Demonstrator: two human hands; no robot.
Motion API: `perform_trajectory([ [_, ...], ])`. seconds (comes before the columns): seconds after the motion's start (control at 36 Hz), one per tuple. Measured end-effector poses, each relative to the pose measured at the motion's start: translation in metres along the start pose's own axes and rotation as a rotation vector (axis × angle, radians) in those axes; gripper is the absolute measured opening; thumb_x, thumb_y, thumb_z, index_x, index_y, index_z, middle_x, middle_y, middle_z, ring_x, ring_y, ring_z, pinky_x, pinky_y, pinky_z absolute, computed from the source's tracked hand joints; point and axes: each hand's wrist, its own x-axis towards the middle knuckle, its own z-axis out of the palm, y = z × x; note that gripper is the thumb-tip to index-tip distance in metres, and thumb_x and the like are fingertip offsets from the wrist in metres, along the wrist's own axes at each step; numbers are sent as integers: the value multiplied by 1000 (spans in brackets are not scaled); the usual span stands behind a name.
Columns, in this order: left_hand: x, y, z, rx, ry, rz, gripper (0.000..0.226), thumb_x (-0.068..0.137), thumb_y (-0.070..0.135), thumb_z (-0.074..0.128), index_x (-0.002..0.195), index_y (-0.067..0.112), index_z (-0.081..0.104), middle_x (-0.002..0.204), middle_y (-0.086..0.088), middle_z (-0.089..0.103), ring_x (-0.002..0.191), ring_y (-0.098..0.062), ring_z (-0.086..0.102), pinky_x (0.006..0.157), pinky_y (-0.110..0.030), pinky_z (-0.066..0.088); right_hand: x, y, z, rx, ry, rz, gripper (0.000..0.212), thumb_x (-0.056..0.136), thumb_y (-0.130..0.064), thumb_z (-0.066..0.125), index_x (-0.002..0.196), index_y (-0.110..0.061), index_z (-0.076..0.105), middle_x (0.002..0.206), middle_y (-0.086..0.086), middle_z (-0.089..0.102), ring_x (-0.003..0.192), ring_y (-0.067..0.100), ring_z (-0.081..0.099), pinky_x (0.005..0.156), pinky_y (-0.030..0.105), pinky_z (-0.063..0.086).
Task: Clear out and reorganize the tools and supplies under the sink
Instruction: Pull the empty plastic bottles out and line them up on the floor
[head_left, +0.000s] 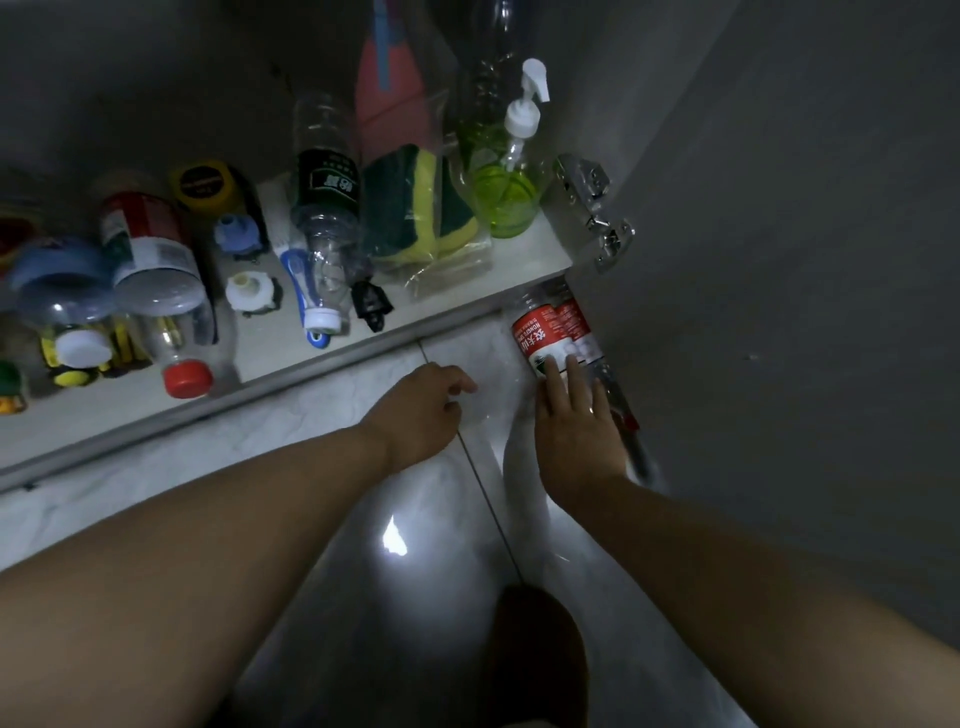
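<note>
Closest of all is a dark round shape (540, 654) at the bottom, and I cannot tell what it is. Past it, two bare arms stretch out over the shiny floor (363, 519).

The right hand (576, 431) lies on a red-label bottle (553, 332). Its fingers are straight, so the grip is wide. It only presses and does not hold. This bottle lies on its side on the floor, squeezed between the front edge of the shelf (280, 348) and the open grey door (779, 260). I think the hand rests there to stop the bottle from rolling, or to get ready to pick it up.

The left hand (426, 410) hovers low over the floor, near the bottle. Its fingers are loosely bent and its grip holds nothing. It looks ready to help.

Most supplies sit on the white shelf under the sink. I can see a green soap pump (506, 192), a bag of sponges (421, 208), a dark-label bottle (324, 208) on its side, a blue toothbrush (306, 291) and a red-cap bottle (156, 270).

On the right there is little room, because the door and its shiny hinge (592, 208) stand close. The floor in the middle and to the left is wide open, a good place to set things down.
</note>
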Motion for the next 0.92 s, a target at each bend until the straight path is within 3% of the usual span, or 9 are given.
perform_trajectory([
  [0.17, -21, -8, -19, 126, -74, 32, 37, 101, 8, 48, 133, 21, 61, 130, -4, 55, 121, -17, 54, 100, -18, 37, -3, -4, -4, -25, -2, -22, 80, 100, -27, 45, 158, -3, -4, 161, 24, -26, 148, 45, -22, 123, 58, 6],
  [0.25, -36, -6, -32, 186, -100, 43, 38, 101, 10, 48, 135, 23, 60, 131, -4, 54, 122, -18, 54, 104, -24, 40, -10, -6, -10, 104, 20, -97, 78, 96, -25, 54, 159, -11, 11, 165, 20, -16, 152, 38, -16, 124, 54, 7],
  [0.39, -75, -1, -69, 315, -101, 63, 40, 98, 11, 50, 134, 26, 61, 133, -1, 55, 121, -20, 56, 103, -31, 44, -21, -20, -53, 342, 101, -277, 58, 91, -15, 62, 146, -21, 45, 166, 7, 12, 152, 28, 20, 115, 43, 38],
  [0.47, -92, 2, -102, 365, -58, 58, 39, 96, 14, 51, 131, 29, 62, 132, 3, 56, 118, -17, 57, 101, -34, 48, -20, -30, -98, 424, 152, -374, 42, 90, -10, 59, 131, -18, 57, 151, 5, 36, 130, 24, 48, 92, 38, 55],
  [0.53, -100, 1, -125, 369, -1, 58, 37, 95, 14, 51, 127, 30, 63, 128, 3, 57, 115, -17, 57, 97, -30, 47, -19, -40, -130, 465, 176, -421, 33, 90, -9, 55, 122, -16, 62, 134, 1, 46, 111, 21, 56, 81, 38, 55],
  [0.64, -111, -8, -162, 315, 235, 39, 33, 91, 11, 53, 116, 27, 68, 116, 1, 62, 106, -20, 60, 91, -32, 49, -12, -64, -176, 558, 220, -443, 29, 90, -9, 52, 115, -20, 63, 122, -2, 49, 94, 20, 58, 73, 31, 48],
  [0.72, -113, -22, -175, 234, 430, 4, 28, 92, 10, 59, 115, 22, 68, 116, -4, 61, 108, -24, 59, 93, -32, 49, 0, -82, -199, 640, 228, -403, 28, 90, -13, 53, 116, -21, 61, 119, 0, 50, 92, 21, 59, 80, 33, 50],
  [0.83, -107, -42, -175, 155, 609, -106, 33, 93, 16, 64, 125, 23, 61, 131, -7, 50, 121, -27, 52, 100, -39, 49, 27, -102, -221, 673, 234, -301, 27, 89, -16, 59, 116, -18, 58, 113, 6, 49, 89, 26, 60, 84, 38, 52],
  [0.92, -99, -51, -173, 300, 732, -191, 44, 91, 25, 68, 133, 23, 54, 138, -10, 45, 127, -30, 47, 98, -44, 50, 49, -115, -236, 671, 212, -216, 36, 88, -18, 61, 122, -15, 52, 119, 11, 45, 95, 33, 60, 87, 42, 52],
])
